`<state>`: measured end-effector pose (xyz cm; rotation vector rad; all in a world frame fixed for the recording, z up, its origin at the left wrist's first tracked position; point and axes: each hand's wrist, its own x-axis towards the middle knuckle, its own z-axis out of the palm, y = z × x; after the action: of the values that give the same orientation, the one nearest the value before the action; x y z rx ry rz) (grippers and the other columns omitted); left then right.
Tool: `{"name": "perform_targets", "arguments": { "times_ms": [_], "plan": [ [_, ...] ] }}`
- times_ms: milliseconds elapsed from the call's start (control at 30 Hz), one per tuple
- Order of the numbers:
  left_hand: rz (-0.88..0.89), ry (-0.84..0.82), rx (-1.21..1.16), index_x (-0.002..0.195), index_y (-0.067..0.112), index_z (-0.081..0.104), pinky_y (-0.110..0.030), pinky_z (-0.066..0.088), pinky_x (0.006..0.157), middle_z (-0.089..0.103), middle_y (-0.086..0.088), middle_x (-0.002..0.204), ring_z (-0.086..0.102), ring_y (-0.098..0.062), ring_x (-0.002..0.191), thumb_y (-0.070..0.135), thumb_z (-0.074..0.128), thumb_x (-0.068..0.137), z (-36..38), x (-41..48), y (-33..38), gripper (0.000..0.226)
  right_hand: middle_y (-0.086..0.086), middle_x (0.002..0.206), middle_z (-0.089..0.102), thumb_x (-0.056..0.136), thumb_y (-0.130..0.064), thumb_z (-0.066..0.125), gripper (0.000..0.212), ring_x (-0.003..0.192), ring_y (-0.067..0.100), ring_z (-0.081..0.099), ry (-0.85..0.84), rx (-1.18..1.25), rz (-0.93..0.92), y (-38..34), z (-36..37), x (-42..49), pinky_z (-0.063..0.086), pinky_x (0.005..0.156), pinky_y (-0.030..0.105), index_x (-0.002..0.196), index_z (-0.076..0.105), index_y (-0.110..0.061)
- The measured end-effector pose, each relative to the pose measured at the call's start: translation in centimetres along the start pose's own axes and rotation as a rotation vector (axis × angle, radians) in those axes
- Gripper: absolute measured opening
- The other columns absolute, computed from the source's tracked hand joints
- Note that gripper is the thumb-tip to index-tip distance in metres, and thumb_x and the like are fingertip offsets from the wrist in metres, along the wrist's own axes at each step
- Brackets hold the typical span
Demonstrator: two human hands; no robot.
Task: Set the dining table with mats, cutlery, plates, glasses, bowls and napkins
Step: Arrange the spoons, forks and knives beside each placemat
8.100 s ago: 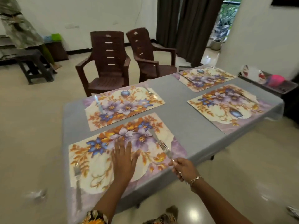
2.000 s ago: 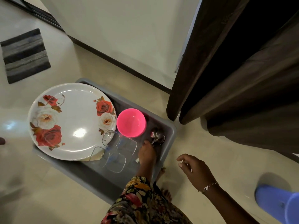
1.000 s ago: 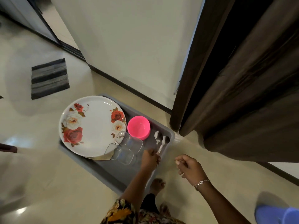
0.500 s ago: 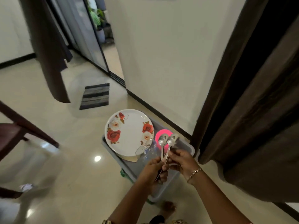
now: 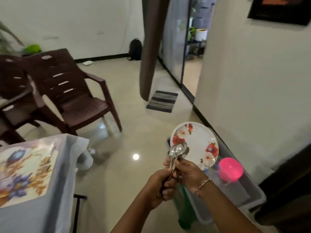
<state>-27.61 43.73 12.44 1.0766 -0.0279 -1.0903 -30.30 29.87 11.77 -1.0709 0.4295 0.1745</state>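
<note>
We have turned away from the grey bin (image 5: 244, 195), and now the tabletop (image 5: 57, 209) with its flower mat (image 5: 25, 170) shows on our left. The spoons (image 5: 177, 151) are up out of the bin, in front of the rose plate (image 5: 198, 140). Our left hand (image 5: 160, 185) curls its fingers round the handles. Our right hand (image 5: 189, 172) still pinches them higher up.

No words, numbers or signs can be read here. The round white plate with red flowers (image 5: 197, 139) shows only flower pictures. The dark framed picture on the wall (image 5: 282, 10), high above that plate, is too blurry to tell if it has any writing.
</note>
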Motion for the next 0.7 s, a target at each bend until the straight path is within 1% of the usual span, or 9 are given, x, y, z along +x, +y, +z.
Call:
{"name": "perform_targets", "arguments": {
  "times_ms": [33, 133, 200, 267, 333, 400, 500, 600, 700],
  "plan": [
    [0.011, 0.023, -0.003, 0.076, 0.013, 0.048, -0.015, 0.021, 0.036, 0.032, 0.005, 0.048, 0.027, -0.005, 0.034, 0.027, 0.03, 0.098, -1.1, -1.0, 0.4, 0.032, 0.008, 0.096, 0.071, 0.077, -0.023, 0.059, 0.035, 0.087, 0.022, 0.063, -0.028, -0.003, 0.013, 0.3, 1.6, 0.6, 0.053, 0.076, 0.033, 0.104, 0.063, -0.002],
    [0.052, 0.135, 0.066, 0.075, 0.015, 0.049, -0.017, 0.021, 0.039, 0.032, 0.005, 0.049, 0.027, -0.007, 0.036, 0.038, 0.03, 0.1, -4.9, -4.2, 1.7, 0.039, 0.009, 0.093, 0.071, 0.078, -0.022, 0.059, 0.028, 0.077, 0.02, 0.061, -0.074, -0.048, 0.036, 1.7, 6.9, 2.1, 0.055, 0.066, 0.028, 0.096, 0.066, -0.002],
    [0.111, 0.192, 0.148, 0.08, 0.015, 0.05, -0.018, 0.022, 0.04, 0.032, 0.005, 0.052, 0.028, -0.008, 0.038, 0.047, 0.036, 0.098, -7.8, -6.6, 2.5, 0.04, 0.01, 0.093, 0.071, 0.086, -0.015, 0.055, 0.02, 0.084, 0.021, 0.063, -0.093, -0.07, 0.047, 2.9, 10.6, 3.0, 0.056, 0.07, 0.029, 0.096, 0.066, -0.001],
    [0.195, 0.225, 0.23, 0.093, 0.014, 0.05, -0.018, 0.024, 0.039, 0.034, 0.005, 0.054, 0.031, -0.007, 0.038, 0.04, 0.042, 0.098, -10.8, -9.1, 3.1, 0.028, 0.01, 0.09, 0.071, 0.09, -0.012, 0.052, 0.018, 0.087, 0.021, 0.065, -0.13, -0.093, 0.063, 4.1, 14.3, 3.8, 0.054, 0.078, 0.034, 0.096, 0.065, -0.001],
    [0.236, 0.291, 0.266, 0.101, 0.015, 0.049, -0.017, 0.025, 0.039, 0.039, 0.006, 0.054, 0.035, -0.006, 0.038, 0.031, 0.042, 0.099, -13.6, -11.6, 3.7, 0.018, 0.01, 0.082, 0.07, 0.089, -0.012, 0.053, 0.017, 0.08, 0.021, 0.064, -0.16, -0.144, 0.083, 5.4, 18.0, 4.5, 0.053, 0.077, 0.034, 0.095, 0.065, -0.001],
    [0.268, 0.391, 0.257, 0.1, 0.013, 0.048, -0.016, 0.026, 0.038, 0.045, 0.005, 0.055, 0.037, -0.006, 0.038, 0.028, 0.043, 0.099, -16.1, -13.8, 4.2, 0.016, 0.008, 0.075, 0.069, 0.088, -0.012, 0.054, 0.015, 0.072, 0.019, 0.062, -0.184, -0.214, 0.097, 6.7, 21.3, 5.4, 0.052, 0.071, 0.031, 0.091, 0.065, -0.002],
    [0.344, 0.506, 0.227, 0.095, 0.011, 0.048, -0.015, 0.026, 0.036, 0.048, 0.002, 0.057, 0.037, -0.006, 0.037, 0.023, 0.045, 0.098, -19.7, -16.9, 4.3, 0.013, 0.012, 0.08, 0.067, 0.09, -0.013, 0.054, 0.016, 0.07, 0.02, 0.061, -0.221, -0.316, 0.111, 8.8, 26.0, 6.4, 0.051, 0.07, 0.031, 0.09, 0.066, -0.003],
    [0.395, 0.597, 0.174, 0.093, 0.008, 0.048, -0.015, 0.027, 0.035, 0.05, -0.001, 0.058, 0.036, -0.005, 0.036, 0.02, 0.044, 0.099, -22.9, -19.8, 3.9, 0.014, 0.016, 0.076, 0.064, 0.091, -0.011, 0.053, 0.018, 0.057, 0.019, 0.06, -0.24, -0.363, 0.129, 11.2, 30.2, 6.9, 0.051, 0.062, 0.032, 0.094, 0.063, 0.004],
    [0.429, 0.716, 0.129, 0.089, 0.008, 0.054, -0.016, 0.029, 0.036, 0.053, -0.002, 0.056, 0.039, -0.005, 0.035, 0.021, 0.042, 0.1, -25.1, -22.3, 3.1, 0.021, 0.017, 0.072, 0.064, 0.091, -0.009, 0.051, 0.021, 0.05, 0.018, 0.058, -0.254, -0.418, 0.133, 13.4, 33.6, 6.6, 0.049, 0.061, 0.033, 0.095, 0.063, 0.008]
  ]
}}
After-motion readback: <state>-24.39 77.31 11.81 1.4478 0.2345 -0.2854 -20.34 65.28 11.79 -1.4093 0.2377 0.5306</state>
